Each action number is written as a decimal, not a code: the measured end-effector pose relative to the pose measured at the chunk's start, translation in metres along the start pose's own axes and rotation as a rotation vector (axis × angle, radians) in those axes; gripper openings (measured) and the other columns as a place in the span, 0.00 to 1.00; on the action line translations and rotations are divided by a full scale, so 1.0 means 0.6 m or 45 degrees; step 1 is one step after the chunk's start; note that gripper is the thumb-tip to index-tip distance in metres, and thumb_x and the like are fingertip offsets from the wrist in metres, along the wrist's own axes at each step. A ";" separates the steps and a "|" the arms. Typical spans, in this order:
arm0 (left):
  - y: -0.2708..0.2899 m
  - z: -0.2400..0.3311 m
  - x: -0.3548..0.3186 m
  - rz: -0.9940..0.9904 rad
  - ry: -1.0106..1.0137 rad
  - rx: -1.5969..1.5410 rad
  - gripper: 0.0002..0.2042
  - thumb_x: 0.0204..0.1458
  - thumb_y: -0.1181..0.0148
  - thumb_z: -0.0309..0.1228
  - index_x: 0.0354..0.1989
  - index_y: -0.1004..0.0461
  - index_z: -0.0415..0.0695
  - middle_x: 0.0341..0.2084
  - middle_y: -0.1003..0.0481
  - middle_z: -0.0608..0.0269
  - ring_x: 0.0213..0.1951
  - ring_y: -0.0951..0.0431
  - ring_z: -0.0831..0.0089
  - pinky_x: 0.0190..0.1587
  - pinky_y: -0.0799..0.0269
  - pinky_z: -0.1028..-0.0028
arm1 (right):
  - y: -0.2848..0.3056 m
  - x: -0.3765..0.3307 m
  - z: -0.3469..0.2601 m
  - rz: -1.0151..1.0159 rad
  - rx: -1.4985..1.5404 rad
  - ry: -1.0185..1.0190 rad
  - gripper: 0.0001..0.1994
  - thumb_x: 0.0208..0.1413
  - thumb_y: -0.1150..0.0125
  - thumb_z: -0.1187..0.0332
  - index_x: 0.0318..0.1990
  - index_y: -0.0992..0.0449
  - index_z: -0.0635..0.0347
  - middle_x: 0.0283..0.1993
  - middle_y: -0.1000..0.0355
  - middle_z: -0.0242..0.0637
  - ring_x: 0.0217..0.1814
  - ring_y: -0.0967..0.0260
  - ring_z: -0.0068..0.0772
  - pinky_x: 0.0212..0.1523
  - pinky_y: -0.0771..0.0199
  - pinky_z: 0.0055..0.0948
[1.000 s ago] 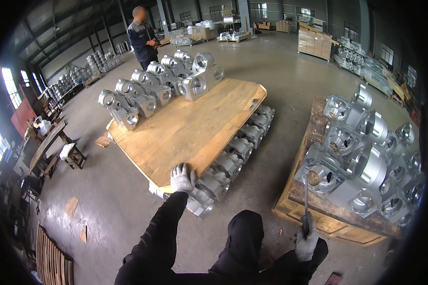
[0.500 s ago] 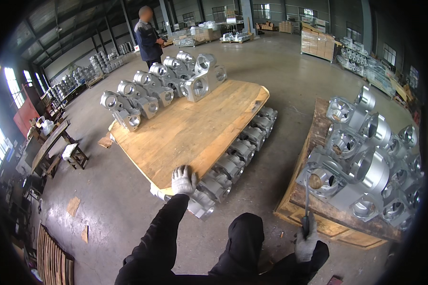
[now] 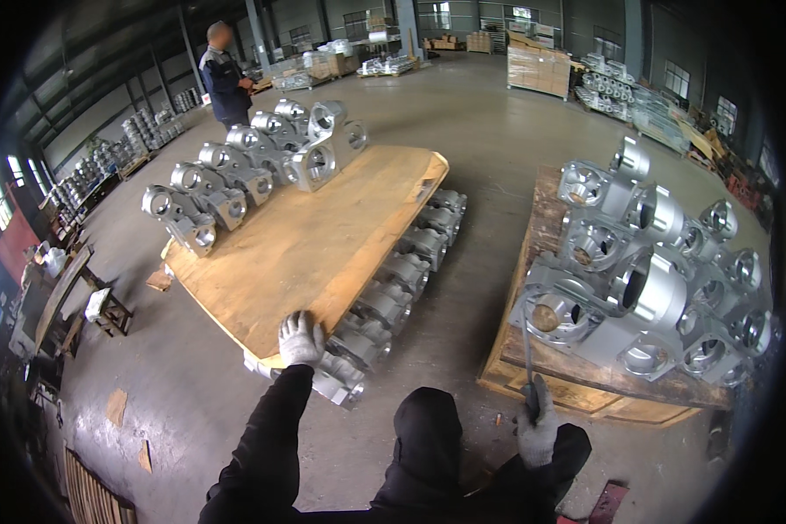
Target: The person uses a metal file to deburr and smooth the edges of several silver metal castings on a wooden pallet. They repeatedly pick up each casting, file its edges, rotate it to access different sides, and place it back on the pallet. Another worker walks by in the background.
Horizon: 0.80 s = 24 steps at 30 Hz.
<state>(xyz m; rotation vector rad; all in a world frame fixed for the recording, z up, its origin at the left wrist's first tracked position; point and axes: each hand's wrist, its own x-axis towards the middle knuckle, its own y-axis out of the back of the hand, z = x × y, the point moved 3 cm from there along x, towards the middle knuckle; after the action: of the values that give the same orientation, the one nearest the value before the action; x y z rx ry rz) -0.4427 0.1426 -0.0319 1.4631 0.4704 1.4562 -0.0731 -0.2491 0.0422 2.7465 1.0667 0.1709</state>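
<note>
A: Item one, left hand (image 3: 300, 339)?
B: Gloved, laid flat on the near corner of the plywood sheet (image 3: 314, 236). Its grip is spread over the edge, closing on nothing; I judge it steadies the board or the body leaning over it.

A: What does the sheet rest on?
B: A row of grey metal castings (image 3: 393, 288) on the floor, showing along its right edge. It seems to serve as a separator so that a second layer can stack. A cluster of upper castings (image 3: 253, 166) stands on its far end; the near half is bare wood.

A: Item two, right hand (image 3: 537, 428)?
B: Gloved, its grip pressed together around the lower end of a thin metal rod (image 3: 527, 358). The rod points up toward the nearest housing of the right-hand castings (image 3: 646, 271); whether the tip touches it I cannot tell.

A: Their support?
B: A wooden pallet (image 3: 533, 375) on the concrete floor (image 3: 472, 122), well apart from the sheet, with a walkway between.

A: Others present?
B: One person (image 3: 225, 74) in dark work clothes, standing beyond the far end of the sheet.
</note>
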 end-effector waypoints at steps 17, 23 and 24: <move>0.006 0.003 0.001 -0.036 0.034 -0.035 0.27 0.63 0.46 0.45 0.63 0.29 0.39 0.63 0.30 0.42 0.68 0.35 0.42 0.73 0.45 0.48 | 0.004 0.022 -0.007 -0.066 -0.152 0.119 0.31 0.61 0.41 0.83 0.74 0.36 0.64 0.55 0.21 0.45 0.49 0.21 0.31 0.48 0.20 0.30; 0.005 0.002 0.001 -0.086 0.047 -0.012 0.28 0.63 0.46 0.45 0.65 0.30 0.38 0.64 0.31 0.41 0.69 0.36 0.42 0.74 0.47 0.47 | -0.024 0.068 -0.091 -0.093 -0.315 0.466 0.34 0.63 0.44 0.83 0.77 0.43 0.65 0.68 0.29 0.44 0.62 0.25 0.34 0.62 0.25 0.31; 0.004 0.002 0.002 -0.084 0.050 -0.019 0.28 0.62 0.46 0.46 0.65 0.30 0.38 0.64 0.31 0.41 0.69 0.36 0.42 0.74 0.48 0.47 | -0.030 0.080 -0.110 -0.027 -0.245 0.543 0.30 0.64 0.40 0.79 0.74 0.37 0.66 0.56 0.22 0.46 0.53 0.22 0.31 0.56 0.24 0.29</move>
<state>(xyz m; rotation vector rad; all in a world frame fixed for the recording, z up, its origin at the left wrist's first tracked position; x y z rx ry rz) -0.4423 0.1422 -0.0291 1.3970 0.5261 1.4357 -0.0613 -0.1945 0.1046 2.5819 1.1034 0.8406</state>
